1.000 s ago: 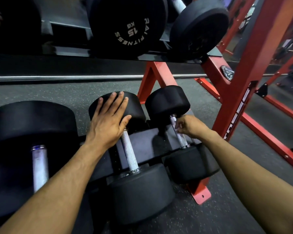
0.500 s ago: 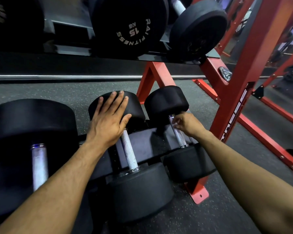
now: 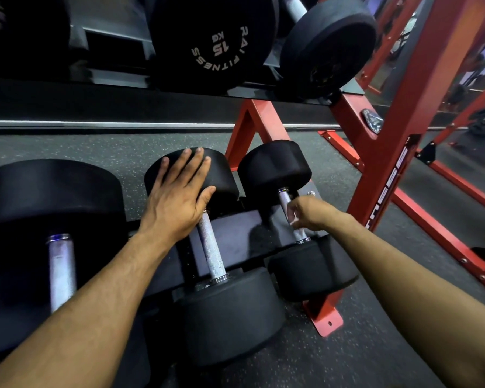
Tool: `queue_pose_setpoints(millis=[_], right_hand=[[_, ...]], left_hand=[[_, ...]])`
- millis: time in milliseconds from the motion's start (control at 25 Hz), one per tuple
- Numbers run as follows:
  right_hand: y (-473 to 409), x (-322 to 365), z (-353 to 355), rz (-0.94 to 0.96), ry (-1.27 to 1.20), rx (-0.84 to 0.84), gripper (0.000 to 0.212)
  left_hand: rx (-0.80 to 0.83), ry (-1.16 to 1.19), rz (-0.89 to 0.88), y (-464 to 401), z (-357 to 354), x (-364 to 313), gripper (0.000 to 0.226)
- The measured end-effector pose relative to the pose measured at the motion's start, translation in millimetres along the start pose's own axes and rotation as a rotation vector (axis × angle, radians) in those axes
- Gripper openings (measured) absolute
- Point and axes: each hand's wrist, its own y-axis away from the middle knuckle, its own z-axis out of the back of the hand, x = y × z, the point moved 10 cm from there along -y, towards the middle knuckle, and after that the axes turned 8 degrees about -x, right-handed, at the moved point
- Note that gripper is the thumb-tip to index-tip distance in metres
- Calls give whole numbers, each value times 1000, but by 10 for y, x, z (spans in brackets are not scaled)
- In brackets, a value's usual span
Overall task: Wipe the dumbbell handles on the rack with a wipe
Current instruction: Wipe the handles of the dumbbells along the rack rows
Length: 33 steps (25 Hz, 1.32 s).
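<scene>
We see left hand [image 3: 177, 203] flat, fingers straight, pressing far head of middle dumbbell [image 3: 192, 175] on lower rack shelf [image 3: 235, 231]; right hand [image 3: 310, 212] curled round handle [image 3: 287, 211] of rightmost dumbbell [image 3: 275, 169]; we cannot tell whether wipe sits under fingers; large dumbbell [image 3: 51, 191] at left; red rack frame [image 3: 403, 152] at right; 15 kg dumbbell [image 3: 216, 40] on upper shelf.

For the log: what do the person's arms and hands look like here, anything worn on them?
Both forearms are bare as far as the frame shows: no sleeves, gloves, watch or wristband in view. No rings show on the left hand. The right hand is partly blurred, so small items there cannot be ruled out.
</scene>
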Motion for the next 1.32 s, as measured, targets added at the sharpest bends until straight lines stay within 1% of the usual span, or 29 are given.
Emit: queue_pose_setpoints(millis=[40, 120, 200, 240, 320, 440, 520, 600, 680, 760, 880, 960, 1040, 1080, 1240, 1320], right_hand=[[55, -22, -72, -12, 1, 75, 12], [126, -55, -154, -30, -41, 147, 14], [150, -108, -165, -44, -100, 150, 12], [147, -163, -151, -63, -157, 127, 10], [106, -325, -60, -150, -384, -9, 4], [50, -567, 85, -318, -840, -299, 5], [-33, -544, 62, -350, -1022, -382, 7], [-124, -447, 10, -348, -1033, -382, 11], [-146, -437, -85, -383, -1016, -321, 17], [-83, -478, -241, -426, -987, -158, 22], [96, -502, -456, -437, -857, 150, 23], [137, -531, -511, -414, -734, 241, 23], [111, -569, -461, -440, -654, 211, 24], [78, -567, -390, -458, -642, 149, 25], [-127, -456, -43, -458, -743, -219, 17], [-207, -420, 12, -472, -728, -326, 15]], left_hand=[[4, 0, 2, 4, -2, 1, 64], [12, 0, 5, 12, -5, 5, 64], [16, -1, 6, 10, -14, 7, 64], [18, 1, 6, 5, -22, 4, 64], [16, -1, 9, 3, -28, 10, 64], [12, -5, 9, 5, -27, 14, 65], [14, -8, 6, 7, -25, 13, 65], [20, -13, 6, 6, -27, 9, 65], [39, -8, 8, 7, -36, 4, 66], [61, 1, 14, 9, -33, -1, 68], [90, 10, 25, -3, -36, 2, 71], [97, 11, 31, -2, -34, 6, 72], [108, 13, 33, -2, -43, -6, 73], [112, 13, 33, -4, -47, -11, 73], [115, 16, 39, -8, -50, -11, 73], [113, 17, 41, -5, -40, -12, 73]])
